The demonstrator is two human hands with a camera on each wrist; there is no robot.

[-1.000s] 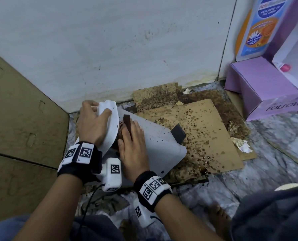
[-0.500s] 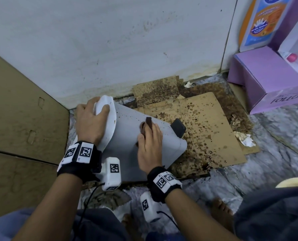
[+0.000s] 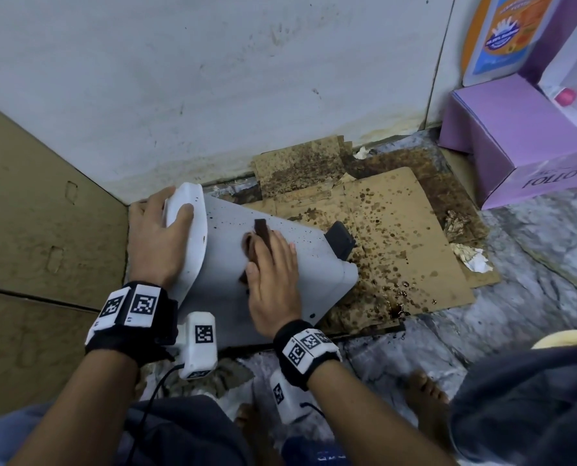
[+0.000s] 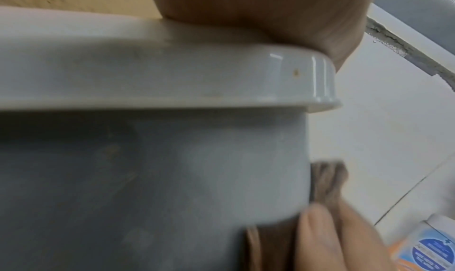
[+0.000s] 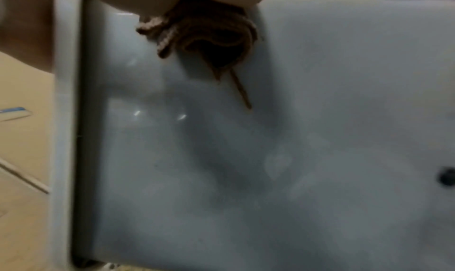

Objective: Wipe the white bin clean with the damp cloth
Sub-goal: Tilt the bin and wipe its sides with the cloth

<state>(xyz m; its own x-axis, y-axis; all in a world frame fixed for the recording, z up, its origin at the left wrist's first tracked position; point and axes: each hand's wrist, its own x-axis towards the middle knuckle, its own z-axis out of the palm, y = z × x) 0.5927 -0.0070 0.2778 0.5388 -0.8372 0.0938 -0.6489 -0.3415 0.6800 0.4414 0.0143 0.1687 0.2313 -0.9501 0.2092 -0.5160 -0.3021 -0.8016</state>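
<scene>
The white bin [image 3: 314, 267] lies on its side on the floor, its lid [image 3: 193, 243] to the left and its black pedal [image 3: 341, 242] to the right. My left hand [image 3: 161, 237] grips the lid's rim, thumb over the front edge. Flat on the bin's upturned side, my right hand [image 3: 273, 274] presses the bunched brown cloth [image 3: 259, 235] with straight fingers. The left wrist view shows the lid rim [image 4: 172, 76] and the cloth [image 4: 327, 180] under fingers [image 4: 320, 236]. In the right wrist view the cloth [image 5: 209, 34] is wadded under the palm against the bin wall [image 5: 295, 139]. Dark specks dot the bin.
A stained cardboard sheet [image 3: 398, 243] lies under and right of the bin, with a dark puddle [image 3: 398, 309] at its near edge. A tiled wall [image 3: 213, 95] is behind, cardboard panels [image 3: 28, 230] left, a purple box [image 3: 515, 139] right. Crumpled tissue [image 3: 472, 260] and bare feet [image 3: 425, 395] are nearby.
My right hand has slid the cloth along the bin's side, away from the lid toward the middle. The left hand has kept its hold on the lid rim.
</scene>
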